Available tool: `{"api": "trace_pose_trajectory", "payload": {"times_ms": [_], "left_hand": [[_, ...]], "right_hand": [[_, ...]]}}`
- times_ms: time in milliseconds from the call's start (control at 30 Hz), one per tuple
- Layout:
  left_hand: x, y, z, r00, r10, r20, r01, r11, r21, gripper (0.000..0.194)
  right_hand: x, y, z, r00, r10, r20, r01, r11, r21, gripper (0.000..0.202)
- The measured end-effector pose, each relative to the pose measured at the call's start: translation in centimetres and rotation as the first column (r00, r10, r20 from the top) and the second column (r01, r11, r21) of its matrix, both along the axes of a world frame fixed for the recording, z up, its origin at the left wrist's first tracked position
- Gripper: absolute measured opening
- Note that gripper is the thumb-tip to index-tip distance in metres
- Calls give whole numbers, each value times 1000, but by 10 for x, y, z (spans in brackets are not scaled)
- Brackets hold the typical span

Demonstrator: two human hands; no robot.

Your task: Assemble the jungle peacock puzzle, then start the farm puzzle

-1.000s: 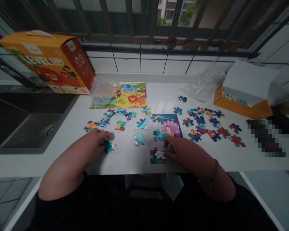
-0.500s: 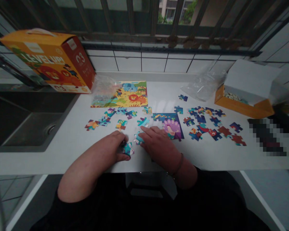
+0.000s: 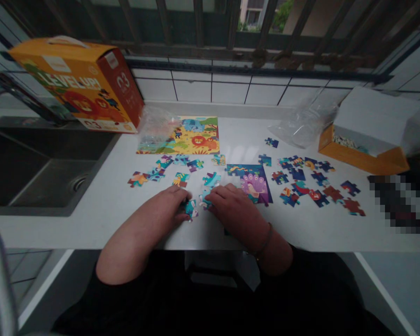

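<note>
My left hand (image 3: 170, 205) rests on the white counter, thumb and fingers closed on the edge of a teal puzzle piece (image 3: 192, 210) with a white rabbit on it. Just right of it, my right hand (image 3: 231, 207) has its fingertips on another teal puzzle piece (image 3: 203, 199), partly covered by the fingers. A narrow gap shows between the two pieces. Directly above lies a teal and green piece (image 3: 211, 179), close to the one under my right fingers; whether they interlock I cannot tell. A purple peacock picture (image 3: 255, 184) lies beyond my right hand.
Loose puzzle pieces (image 3: 297, 174) spread across the right, with more pieces (image 3: 156, 174) at left. A lion picture sheet (image 3: 196, 135) lies behind, partly under plastic wrap. An orange box (image 3: 80, 88) stands beside the sink (image 3: 70, 205); an open box (image 3: 364, 156) sits at right.
My left hand has moved its rabbit piece slightly up the counter. The piece under my right fingers now lies closer to the teal one above it. The whole view has shifted a little.
</note>
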State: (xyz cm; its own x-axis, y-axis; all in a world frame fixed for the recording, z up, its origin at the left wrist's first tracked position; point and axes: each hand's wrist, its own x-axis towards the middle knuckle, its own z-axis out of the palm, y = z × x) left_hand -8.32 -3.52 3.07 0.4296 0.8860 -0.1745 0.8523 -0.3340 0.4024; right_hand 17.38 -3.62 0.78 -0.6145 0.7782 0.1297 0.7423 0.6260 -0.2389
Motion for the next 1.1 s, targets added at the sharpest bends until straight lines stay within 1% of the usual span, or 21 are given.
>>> {"api": "trace_pose_trajectory", "payload": {"times_ms": [100,300,400,533,633,733,933,1033,1100], "left_hand": [[2,1,2,1000,-2,-18,2,1000,-5,35],[3,1,3,999,4,-36,-4,1000,6,35],[4,2,2,999,12,-44,-11,1000,13,40],[4,2,0,999,16,-30,-16,1000,23,39],[2,3,-5,1000,4,-6,-4,999,42,38],[0,3,-11,1000,-14,11,13,998,57,41],[-4,7,-18,995,-100,19,99,993,64,39],[-4,9,-17,993,-120,9,119,991,62,37],[-2,8,-12,992,-128,1,127,991,50,34]], "right_hand": [[1,1,-2,1000,22,2,-22,1000,2,1],[2,0,-6,997,68,-18,-68,997,23,8],[2,-2,-8,997,66,-48,-67,998,-18,12],[0,-4,-8,995,53,-89,-62,993,-100,26],[-2,-6,-5,996,55,-66,-64,988,-142,29],[-4,-7,-2,999,41,-27,-45,986,-161,29],[-10,-12,1,999,32,43,-26,991,-130,31],[-11,-13,-2,997,34,63,-28,994,-104,34],[-6,-12,-3,998,57,42,-53,995,-89,40]]}}
